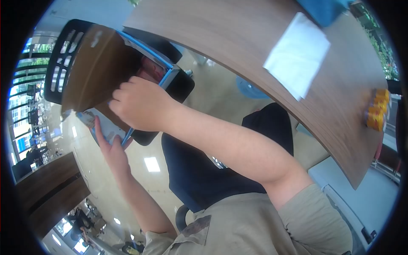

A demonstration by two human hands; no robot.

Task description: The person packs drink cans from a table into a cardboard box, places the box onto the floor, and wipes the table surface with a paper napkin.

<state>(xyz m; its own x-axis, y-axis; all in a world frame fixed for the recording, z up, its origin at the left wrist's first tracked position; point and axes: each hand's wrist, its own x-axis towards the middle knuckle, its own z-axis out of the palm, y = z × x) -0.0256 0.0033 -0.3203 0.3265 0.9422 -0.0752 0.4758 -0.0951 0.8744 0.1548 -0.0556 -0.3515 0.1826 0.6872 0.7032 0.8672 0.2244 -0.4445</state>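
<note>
A cardboard box [97, 59] with a brown inside and blue edges lies tilted at the left, its opening towards me. My left hand [114, 153] is at its lower side, fingers stretched along a pale printed panel [108, 126] and the thumb apart near the blue edge. Over the opening is my right hand [138, 104], fingers curled down against the brown board. Whatever those fingertips grip is hidden. A pinkish item [151, 69] shows partly inside the box, too unclear to name.
A black slotted support [53, 72] stands behind the box. To the right, a wooden desk [221, 25] bears a white sheet [299, 55], a blue object [325, 10] and several orange-yellow containers [377, 109]. Below the desk sits a translucent blue round thing [252, 88].
</note>
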